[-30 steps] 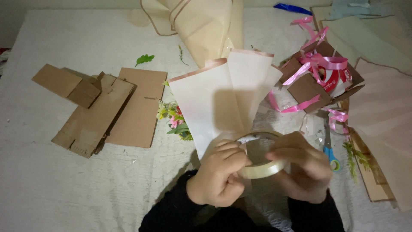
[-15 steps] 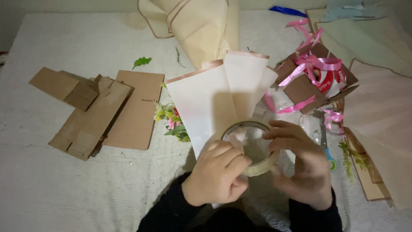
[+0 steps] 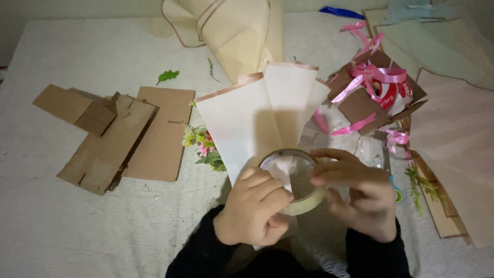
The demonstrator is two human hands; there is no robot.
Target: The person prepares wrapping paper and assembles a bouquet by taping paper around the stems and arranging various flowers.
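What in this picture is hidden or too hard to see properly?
All from the head view:
- Tape roll: its near rim is covered by the left hand and right hand; the loose tape end cannot be made out.
- Flowers: mostly hidden behind the white wrapping paper.
- Scissors: only a blue handle shows beside the right hand.
- Box: contents masked by pink ribbon.
- Beige paper sheets: cut off by the right edge.

tape roll (image 3: 296,183): glossy clear plastic | wrapping paper (image 3: 247,118): matt | cardboard (image 3: 154,134): rough
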